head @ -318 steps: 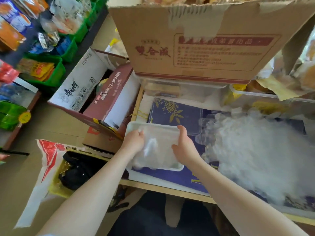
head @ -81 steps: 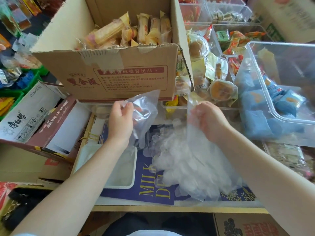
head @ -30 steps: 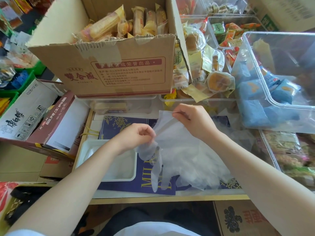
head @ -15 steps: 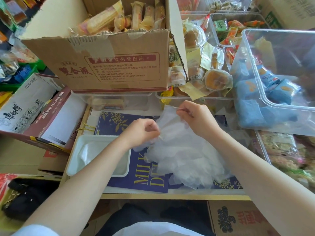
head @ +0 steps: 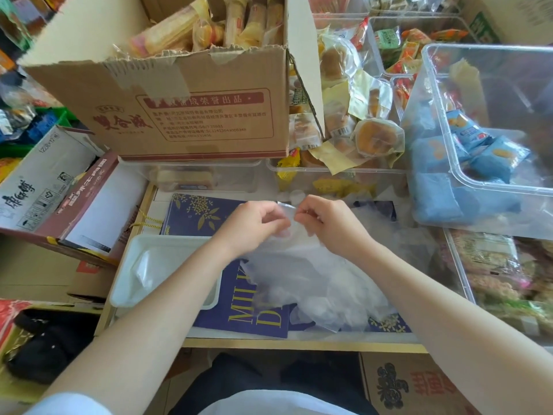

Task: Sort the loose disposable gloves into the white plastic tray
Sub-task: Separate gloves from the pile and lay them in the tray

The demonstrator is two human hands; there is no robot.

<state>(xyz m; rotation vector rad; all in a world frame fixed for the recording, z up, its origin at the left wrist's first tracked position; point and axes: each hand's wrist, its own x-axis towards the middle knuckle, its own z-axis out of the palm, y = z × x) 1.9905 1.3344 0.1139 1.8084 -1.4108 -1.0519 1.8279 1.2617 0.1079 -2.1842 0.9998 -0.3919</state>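
Observation:
A heap of clear disposable gloves (head: 323,289) lies on a dark blue printed sheet at the table's front. Above its far edge my left hand (head: 254,226) and my right hand (head: 326,223) almost meet, both pinching the top edge of one clear glove (head: 287,209) that hangs down onto the heap. The white plastic tray (head: 125,283) sits to the left of the heap, under my left forearm, with a few flattened clear gloves inside it.
A big cardboard box of wrapped snacks (head: 179,109) stands behind the hands. Clear plastic bins (head: 490,175) with packets crowd the right and back. An open carton (head: 59,193) leans at the left. The table's wooden front edge (head: 299,344) runs below the heap.
My hands have come closer together on the glove's upper edge, which now bunches between them. The camera has shifted slightly; the tray and heap stay put.

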